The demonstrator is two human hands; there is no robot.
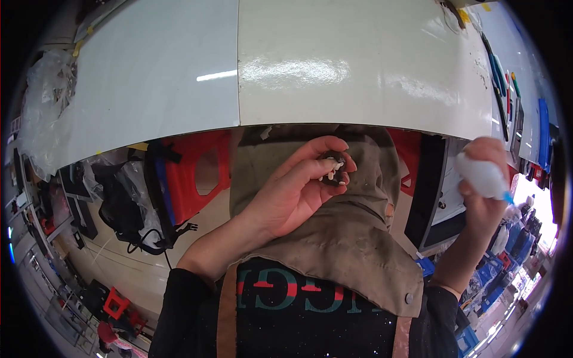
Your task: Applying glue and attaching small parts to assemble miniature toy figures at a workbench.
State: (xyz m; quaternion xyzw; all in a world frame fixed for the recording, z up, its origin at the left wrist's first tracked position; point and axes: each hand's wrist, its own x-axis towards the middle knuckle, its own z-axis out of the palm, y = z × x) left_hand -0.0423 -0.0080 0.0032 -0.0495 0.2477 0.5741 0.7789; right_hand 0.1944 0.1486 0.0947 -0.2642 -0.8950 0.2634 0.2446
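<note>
Nearest the camera, at six o'clock, a black printed garment (286, 310) and a worn olive-brown canvas apron (340, 238) cover the person's front, the apron falling over the lap, presumably to catch drips and dirt. Above it, near the centre, the left hand (292, 188) is turned palm-up with its fingers curled around a small dark part with pale prongs (333, 169), pinched between thumb and fingertips; it is held that way, it seems, so its face points upward and stays steady. At three o'clock the right hand (486, 191) is closed around a small white squeeze bottle with a blue nozzle (484, 176), tipped so the nozzle points down and away to the right, well apart from the part. Beneath the hands, at nine o'clock, a red plastic stool (200, 176) stands on the floor beside black cables and plastic-wrapped gear (128, 209). Farthest, from ten to two o'clock, stretches the glossy white desk (298, 65), with coloured pens and tools (504, 83) along its right edge.
</note>
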